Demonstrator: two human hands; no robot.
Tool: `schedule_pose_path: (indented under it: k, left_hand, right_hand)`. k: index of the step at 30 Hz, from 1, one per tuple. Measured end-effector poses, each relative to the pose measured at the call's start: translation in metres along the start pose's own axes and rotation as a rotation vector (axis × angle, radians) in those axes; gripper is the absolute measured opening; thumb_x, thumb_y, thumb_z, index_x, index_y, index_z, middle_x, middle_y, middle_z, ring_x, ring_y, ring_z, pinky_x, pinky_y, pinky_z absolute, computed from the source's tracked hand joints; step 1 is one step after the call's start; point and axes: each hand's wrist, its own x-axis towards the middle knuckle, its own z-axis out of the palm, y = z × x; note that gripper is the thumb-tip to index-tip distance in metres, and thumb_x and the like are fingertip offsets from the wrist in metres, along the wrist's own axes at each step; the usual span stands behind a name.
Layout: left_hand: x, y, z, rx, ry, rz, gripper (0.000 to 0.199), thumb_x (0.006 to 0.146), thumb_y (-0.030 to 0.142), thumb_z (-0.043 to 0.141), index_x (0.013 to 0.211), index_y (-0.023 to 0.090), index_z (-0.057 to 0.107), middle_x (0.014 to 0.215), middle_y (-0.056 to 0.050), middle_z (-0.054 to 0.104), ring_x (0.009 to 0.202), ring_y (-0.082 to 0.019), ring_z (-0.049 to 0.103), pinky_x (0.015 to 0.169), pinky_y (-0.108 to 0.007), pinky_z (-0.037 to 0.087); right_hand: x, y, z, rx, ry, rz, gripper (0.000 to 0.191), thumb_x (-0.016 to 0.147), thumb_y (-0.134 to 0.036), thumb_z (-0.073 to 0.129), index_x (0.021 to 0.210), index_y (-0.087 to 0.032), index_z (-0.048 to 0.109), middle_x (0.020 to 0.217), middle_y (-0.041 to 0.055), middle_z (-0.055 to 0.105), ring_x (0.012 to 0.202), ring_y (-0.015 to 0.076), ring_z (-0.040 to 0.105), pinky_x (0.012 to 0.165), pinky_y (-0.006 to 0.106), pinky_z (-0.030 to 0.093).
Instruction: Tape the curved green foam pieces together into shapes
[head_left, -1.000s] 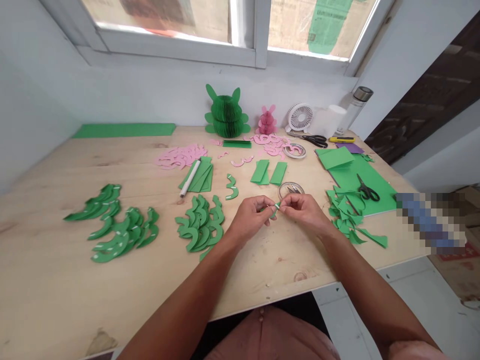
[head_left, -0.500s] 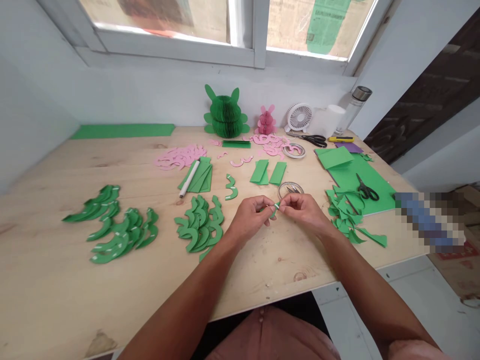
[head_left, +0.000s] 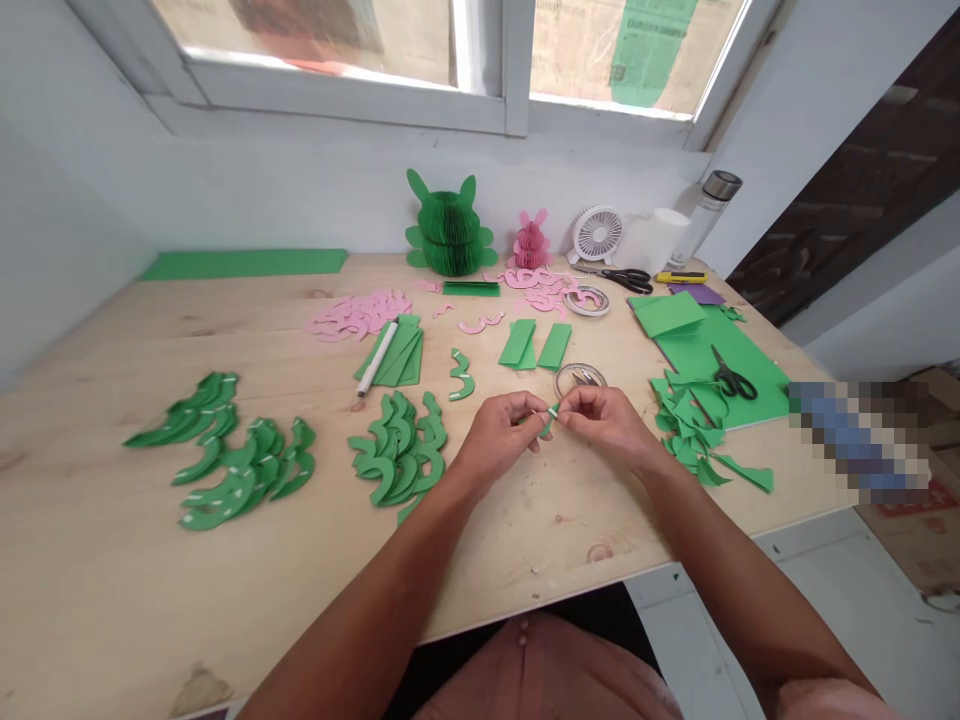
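Between my two hands is a small green paper piece [head_left: 548, 420] with a white strip on its end, mostly covered by fingers. My left hand [head_left: 506, 432] pinches it from the left. At its right end, the fingertips of my right hand [head_left: 602, 420] are pressed together by the white strip. Just behind my hands lies a roll of clear tape [head_left: 581, 380] with something metal inside its ring. A wavy green cut-out [head_left: 461, 374] with white strips lies beyond my left hand. Left of that hand is a pile of curved green cut-outs [head_left: 397, 450].
More green cut-outs with white strips [head_left: 251, 470] lie at left. A white marker [head_left: 378, 357] rests on green sheets. Green scraps [head_left: 686, 425] and black-handled scissors [head_left: 733, 376] are at right. Behind stand a green paper figure [head_left: 452, 230], a pink one [head_left: 531, 243] and a fan [head_left: 598, 236].
The view has shifted very slightly. Both hands keep the same pinch on the green paper piece, and nothing else has visibly moved.
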Motion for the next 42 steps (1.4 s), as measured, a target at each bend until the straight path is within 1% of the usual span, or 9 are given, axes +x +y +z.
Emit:
schedule_pose_path:
  k: [11,18,32,38,42]
  left_hand:
    - [-0.0006,0.0013,0.0004,0.005,-0.001,-0.001,0.013,0.066,0.026,0.062,0.069,0.014,0.060,0.055,0.001,0.060,0.045,-0.008,0.052,0.046,-0.020,0.041]
    - [-0.0019,0.0042,0.0006,0.028,-0.002,-0.005,0.013,0.067,0.027,0.062,0.070,0.014,0.061,0.056,0.000,0.061,0.045,-0.008,0.051,0.047,-0.020,0.041]
    - [-0.0034,0.0060,0.0016,0.030,0.012,-0.010,0.013,0.067,0.027,0.062,0.069,0.014,0.061,0.055,0.001,0.060,0.045,-0.008,0.051,0.045,-0.020,0.040]
    - [-0.0027,0.0042,0.0011,0.030,0.008,-0.003,0.016,0.067,0.030,0.063,0.070,0.015,0.061,0.055,0.000,0.061,0.046,-0.009,0.053,0.044,-0.020,0.040]
    - [-0.0031,0.0040,0.0012,0.023,0.006,-0.004,0.014,0.067,0.028,0.062,0.070,0.014,0.061,0.056,0.000,0.061,0.048,-0.009,0.053,0.046,-0.020,0.041]
  right_hand:
    - [0.0000,-0.0010,0.0007,-0.014,0.004,-0.010,0.016,0.068,-0.030,0.061,0.065,-0.016,0.056,0.057,-0.0030,0.049,0.052,0.0077,0.039,0.048,0.022,0.028]
    - [0.0004,0.0012,0.0004,-0.007,-0.008,-0.028,0.012,0.069,-0.028,0.058,0.065,-0.016,0.056,0.058,-0.0021,0.051,0.053,0.0084,0.042,0.049,0.022,0.030]
    - [0.0004,0.0007,0.0007,-0.015,-0.005,-0.021,0.012,0.069,-0.027,0.058,0.066,-0.016,0.056,0.057,-0.0026,0.050,0.052,0.0078,0.041,0.048,0.022,0.030]
    - [0.0000,-0.0009,0.0012,-0.013,0.000,-0.018,0.012,0.068,-0.028,0.060,0.064,-0.017,0.056,0.057,-0.0024,0.050,0.053,0.0085,0.040,0.048,0.022,0.030]
    - [0.0000,-0.0001,0.0011,-0.012,0.002,-0.011,0.012,0.069,-0.028,0.059,0.065,-0.017,0.057,0.058,-0.0024,0.050,0.053,0.0086,0.041,0.049,0.023,0.029]
